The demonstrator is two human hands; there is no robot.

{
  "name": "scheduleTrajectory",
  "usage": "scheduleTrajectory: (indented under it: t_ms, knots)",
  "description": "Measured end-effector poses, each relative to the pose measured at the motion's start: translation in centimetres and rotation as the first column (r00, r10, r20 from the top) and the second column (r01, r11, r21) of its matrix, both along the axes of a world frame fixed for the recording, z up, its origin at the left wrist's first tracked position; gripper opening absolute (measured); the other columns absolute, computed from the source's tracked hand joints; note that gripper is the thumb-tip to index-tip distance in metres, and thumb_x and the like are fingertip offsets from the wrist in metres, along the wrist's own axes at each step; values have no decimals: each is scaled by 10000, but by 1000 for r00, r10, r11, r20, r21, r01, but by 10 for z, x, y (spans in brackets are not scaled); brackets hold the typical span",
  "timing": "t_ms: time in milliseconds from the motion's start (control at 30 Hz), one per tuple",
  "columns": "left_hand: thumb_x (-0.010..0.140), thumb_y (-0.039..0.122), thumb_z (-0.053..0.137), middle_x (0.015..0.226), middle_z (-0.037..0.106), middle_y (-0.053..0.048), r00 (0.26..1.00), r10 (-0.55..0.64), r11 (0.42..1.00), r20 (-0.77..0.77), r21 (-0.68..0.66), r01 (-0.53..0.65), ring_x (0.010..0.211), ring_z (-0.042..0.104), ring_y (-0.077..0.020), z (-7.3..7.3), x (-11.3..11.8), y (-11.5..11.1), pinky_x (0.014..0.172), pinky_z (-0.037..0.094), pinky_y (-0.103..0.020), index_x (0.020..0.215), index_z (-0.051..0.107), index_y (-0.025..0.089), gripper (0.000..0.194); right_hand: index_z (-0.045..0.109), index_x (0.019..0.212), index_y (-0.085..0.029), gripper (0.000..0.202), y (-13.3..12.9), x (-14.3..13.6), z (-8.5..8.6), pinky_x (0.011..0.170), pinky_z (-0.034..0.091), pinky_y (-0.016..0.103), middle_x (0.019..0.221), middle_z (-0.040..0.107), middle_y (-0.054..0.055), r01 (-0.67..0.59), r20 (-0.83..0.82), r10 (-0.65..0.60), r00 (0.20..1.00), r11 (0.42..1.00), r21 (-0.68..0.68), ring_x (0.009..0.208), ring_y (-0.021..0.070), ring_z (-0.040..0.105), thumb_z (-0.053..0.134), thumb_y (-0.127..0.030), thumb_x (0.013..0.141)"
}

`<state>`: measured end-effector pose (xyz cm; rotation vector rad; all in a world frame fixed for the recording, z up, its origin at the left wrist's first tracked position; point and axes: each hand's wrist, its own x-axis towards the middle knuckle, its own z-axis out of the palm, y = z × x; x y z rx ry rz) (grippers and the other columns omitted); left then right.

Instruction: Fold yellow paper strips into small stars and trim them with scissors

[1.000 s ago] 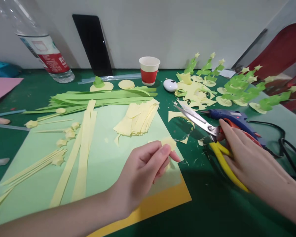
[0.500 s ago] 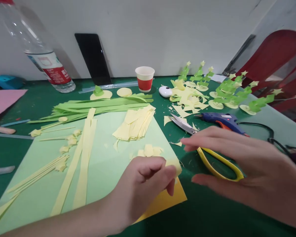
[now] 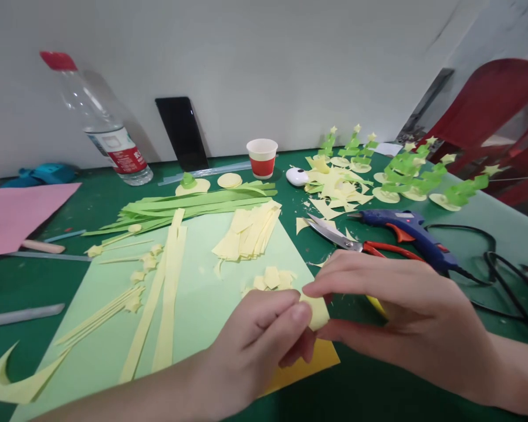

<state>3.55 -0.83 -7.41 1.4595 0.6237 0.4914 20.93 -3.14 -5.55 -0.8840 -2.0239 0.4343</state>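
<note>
A small pale yellow paper piece sticks out from the closed fingers of my left hand. My right hand holds the outer end of that piece, thumb below and index fingertip above. Yellow paper scraps lie just beyond my left hand on the light green sheet. Scissors with red and yellow handles lie behind my right hand, which hides part of them. An orange sheet shows under my left hand.
Cut yellow paper pieces, long yellow strips and green strips lie ahead. A glue gun with its cord is at right, behind it paper plants. A paper cup, phone and bottle stand at the wall.
My right hand has moved left and closed its fingertips on the paper piece in my left hand. The view has tilted and shifted, showing more at the left.
</note>
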Motion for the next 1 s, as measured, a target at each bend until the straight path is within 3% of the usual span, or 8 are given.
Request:
scheduleTrajectory:
  t_ms: [100,267,467,633,833,1000]
  knots:
    - [880,334,427,531,409,43,996,85,995,15,51,-85,503,388,-112,0,1,0,516,329,-249,606,467,198,308,638,910,-185,86,-1,2,0,608,563,170,739,723,7,14,71,-17,997,999,39,659,104,669,593,-136,856]
    - [752,259,633,643,493,38,976,211,977,63,-41,-208,602,450,-114,1,4,1,573,381,-227,662,526,190,156,616,931,-181,149,-3,5,-1,618,553,193,783,718,27,3,223,-41,974,985,171,698,111,660,469,-156,939]
    - [780,156,585,562,487,61,961,269,963,64,-20,-268,539,421,-89,11,2,0,557,391,-196,609,578,188,175,632,889,-150,154,-3,5,4,639,546,163,759,713,38,37,287,-116,951,963,268,692,112,662,487,-170,936]
    - [787,136,588,535,493,65,954,265,958,140,-154,-243,520,440,-73,13,2,1,540,420,-169,606,611,183,189,617,885,-171,100,-1,6,8,653,547,146,740,710,27,90,270,-168,948,956,279,682,105,669,526,-200,915]
    - [779,99,611,541,518,61,942,270,950,200,-217,-227,507,450,-59,11,3,2,520,425,-142,620,650,173,179,614,879,-224,116,0,7,6,619,560,169,733,709,6,103,226,-173,959,951,290,640,111,672,509,-200,922]
    - [773,231,705,589,543,47,934,248,956,257,-223,-193,518,461,-55,8,1,3,543,436,-156,699,709,161,102,609,873,-206,109,-1,7,0,620,552,173,728,701,28,109,177,-168,970,947,301,659,119,666,514,-189,923]
